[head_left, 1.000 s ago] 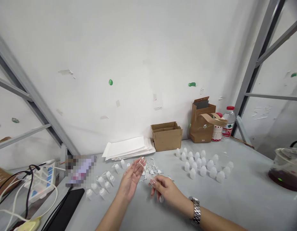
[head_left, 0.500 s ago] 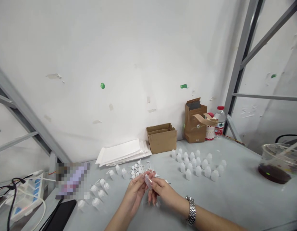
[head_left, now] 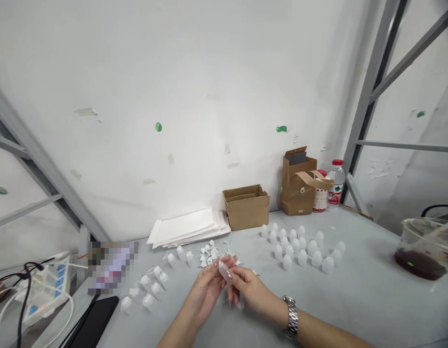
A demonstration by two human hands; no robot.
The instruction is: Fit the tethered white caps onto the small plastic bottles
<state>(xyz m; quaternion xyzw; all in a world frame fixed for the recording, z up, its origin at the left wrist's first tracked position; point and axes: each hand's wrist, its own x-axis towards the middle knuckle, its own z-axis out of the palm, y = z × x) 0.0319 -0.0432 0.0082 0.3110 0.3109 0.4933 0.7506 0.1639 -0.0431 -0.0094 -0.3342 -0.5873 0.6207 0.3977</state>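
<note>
My left hand (head_left: pixel 206 285) and my right hand (head_left: pixel 247 286) meet low in the middle of the head view. Between their fingertips is a small translucent plastic shell (head_left: pixel 225 272), held tilted. Both hands are closed on it; some fingers are hidden behind others. Just under my right fingers lies a small clear piece (head_left: pixel 240 305), too blurred to name. Beyond my hands is a heap of small white plastic parts (head_left: pixel 208 252). Left of it stand several frosted pieces with white tops (head_left: pixel 148 301), and on the right are several frosted white domes (head_left: pixel 302 257) in loose rows.
Against the wall are white envelopes (head_left: pixel 184 229), a cardboard box (head_left: pixel 247 211), a brown paper bag (head_left: pixel 299 188) and a bottle (head_left: pixel 336 183). A cup of dark liquid (head_left: pixel 420 261) stands far right. To the left lie a black phone-like slab (head_left: pixel 95 323) and a power strip (head_left: pixel 52 290) with cables.
The whole view has shifted slightly, with the scene sitting a little further right. Both hands keep hold of the plastic shell, and its tilt has altered slightly.
</note>
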